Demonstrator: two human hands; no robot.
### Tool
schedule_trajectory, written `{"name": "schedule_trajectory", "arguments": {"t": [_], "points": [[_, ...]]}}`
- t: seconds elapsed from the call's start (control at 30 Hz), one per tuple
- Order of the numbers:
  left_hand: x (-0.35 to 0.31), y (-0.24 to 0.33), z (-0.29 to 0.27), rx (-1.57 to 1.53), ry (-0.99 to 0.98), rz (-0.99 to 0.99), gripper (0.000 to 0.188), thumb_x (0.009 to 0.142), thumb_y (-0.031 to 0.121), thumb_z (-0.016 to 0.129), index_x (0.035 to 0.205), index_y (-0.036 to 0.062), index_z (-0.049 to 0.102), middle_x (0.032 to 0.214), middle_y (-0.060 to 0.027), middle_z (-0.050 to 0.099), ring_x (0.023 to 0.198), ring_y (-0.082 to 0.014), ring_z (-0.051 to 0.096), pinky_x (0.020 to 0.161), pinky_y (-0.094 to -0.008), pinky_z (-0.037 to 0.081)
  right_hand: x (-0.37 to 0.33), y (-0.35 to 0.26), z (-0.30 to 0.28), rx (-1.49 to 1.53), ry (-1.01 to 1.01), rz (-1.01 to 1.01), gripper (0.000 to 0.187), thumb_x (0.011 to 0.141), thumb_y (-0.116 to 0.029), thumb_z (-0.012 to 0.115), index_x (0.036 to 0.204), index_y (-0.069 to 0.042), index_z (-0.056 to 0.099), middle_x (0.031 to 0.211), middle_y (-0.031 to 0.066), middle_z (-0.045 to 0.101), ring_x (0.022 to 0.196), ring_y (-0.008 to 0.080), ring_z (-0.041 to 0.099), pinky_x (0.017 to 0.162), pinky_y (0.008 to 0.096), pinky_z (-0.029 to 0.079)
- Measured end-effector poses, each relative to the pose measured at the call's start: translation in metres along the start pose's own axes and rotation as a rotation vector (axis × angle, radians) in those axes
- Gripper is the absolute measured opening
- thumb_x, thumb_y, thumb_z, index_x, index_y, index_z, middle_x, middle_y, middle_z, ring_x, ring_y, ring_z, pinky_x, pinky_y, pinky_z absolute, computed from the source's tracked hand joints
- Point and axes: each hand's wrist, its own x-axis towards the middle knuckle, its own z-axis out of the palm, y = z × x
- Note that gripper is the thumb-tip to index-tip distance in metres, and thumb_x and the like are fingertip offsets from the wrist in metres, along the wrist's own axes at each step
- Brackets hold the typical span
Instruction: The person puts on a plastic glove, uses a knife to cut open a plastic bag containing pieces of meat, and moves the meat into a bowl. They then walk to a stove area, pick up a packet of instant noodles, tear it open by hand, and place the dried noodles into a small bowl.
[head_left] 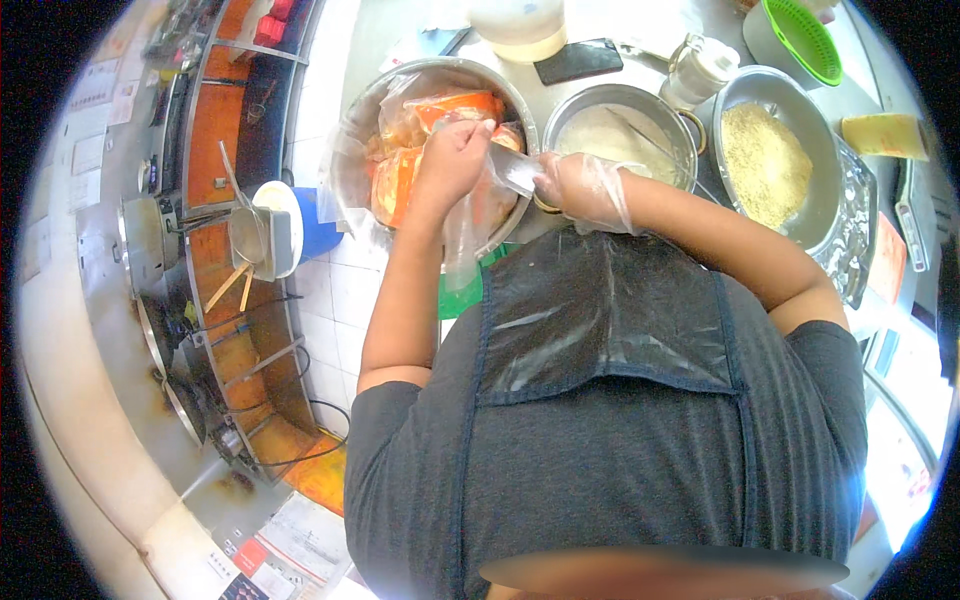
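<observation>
"Over the right side of the big metal bowl (510,88), what was that shiny bit?"

"A strip of clear plastic (515,172), drawn out between the left hand (458,160) and the right hand (575,185). Its long way ran aslant: from the left hand across to the right, and a little down toward the dark apron (600,320)."

"How did each hand stand?"

"The left, bare as far as I could see, was curled into a fist by the upper end. The right wore a clear glove (612,200), loose at the wrist, and its fingers were bunched narrow at the lower end."

"So was the strip part of that glove?"

"I couldn't tell. The fingers hid where the plastic met it."

"Which hand was nearer the orange stuff (460,105) in the bowl?"

"The left, plainly. It was over the bowl, with that stuff around it in the picture. The right was just outside the rim, by the near left edge of the pan (615,95) of pale mix (640,135)."

"And the yellow crumbs (765,155)?"

"They lay in the grey tub (822,195), well apart from both hands, off to the right."
</observation>
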Motion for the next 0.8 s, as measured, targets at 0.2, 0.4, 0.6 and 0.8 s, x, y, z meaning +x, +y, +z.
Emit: {"name": "schedule_trajectory", "arguments": {"t": [0.2, 0.4, 0.6, 0.8], "points": [[-0.017, -0.001, -0.039, 0.189, -0.088, -0.237, 0.04, 0.099, 0.034, 0.055, 0.087, -0.0019, 0.066, 0.078, -0.0183, 0.068, 0.071, -0.0294, 0.064, 0.069, -0.041, 0.048, -0.017, 0.026, -0.012, 0.114, 0.154, 0.01, 0.039, 0.104, -0.034, 0.042, 0.109, 0.002, 0.056, 0.092, 0.0308, 0.065, 0.093, 0.049, 0.063, 0.082, 0.0544, 0.048], [-0.037, 0.025, -0.041, 0.557, -0.064, -0.11, 0.026, 0.094, 0.028, 0.058, 0.097, 0.006, 0.072, 0.089, -0.0175, 0.069, 0.084, -0.0366, 0.066, 0.075, -0.0463, 0.051, -0.017, 0.019, -0.007, 0.133, 0.199, 0.004, 0.038, 0.105, -0.034, 0.042, 0.106, 0.001, 0.057, 0.092, 0.0309, 0.064, 0.091, 0.0493, 0.062, 0.08, 0.0545, 0.048], [-0.05, 0.02, -0.033, 0.784, 0.095, 0.107, 0.019, 0.089, 0.02, 0.058, 0.093, 0.004, 0.069, 0.088, -0.018, 0.068, 0.086, -0.0381, 0.066, 0.074, -0.0489, 0.051, -0.006, 0.004, -0.001, 0.074, 0.101, -0.077, 0.037, 0.104, -0.033, 0.043, 0.107, 0.001, 0.056, 0.09, 0.0305, 0.064, 0.088, 0.0486, 0.063, 0.078, 0.0547, 0.048], [-0.051, 0.03, -0.016, 0.829, 0.022, -0.126, 0.028, 0.089, 0.025, 0.056, 0.085, 0.0, 0.066, 0.082, -0.0209, 0.069, 0.077, -0.0405, 0.067, 0.07, -0.0518, 0.052, 0.006, -0.012, 0.009, -0.03, 0.157, -0.104, 0.03, 0.103, -0.023, 0.044, 0.099, 0.002, 0.061, 0.084, 0.0251, 0.064, 0.077, 0.0421, 0.067, 0.069, 0.05, 0.054]]}}
